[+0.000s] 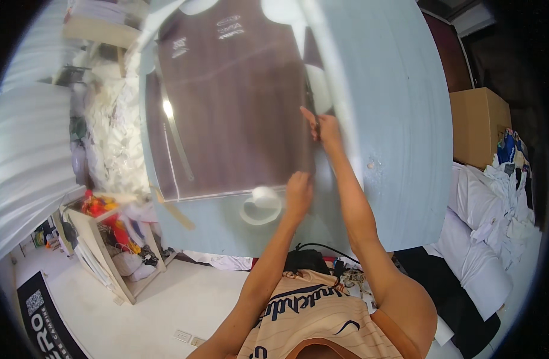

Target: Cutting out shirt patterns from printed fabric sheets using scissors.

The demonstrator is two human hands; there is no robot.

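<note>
A dark brown shirt-shaped panel (232, 119) with small white prints near its neckline lies flat on the pale blue table (400, 119). My right hand (326, 133) is at the panel's right edge, closed round the dark handles of what look like scissors (311, 96); their blades point away from me along that edge. Nearer to me, my left hand (299, 186) has its fingers closed at the panel's lower right corner, pinching the edge there. A curled white strip (261, 216) rests on the table beside my left hand.
A narrow shiny strip (177, 140) lies on the panel's left side. White scraps (116, 119) are heaped left of the table, above a wooden rack (107, 251) of colourful cloth. On the right are a cardboard box (475, 125) and stuffed white sacks (475, 257).
</note>
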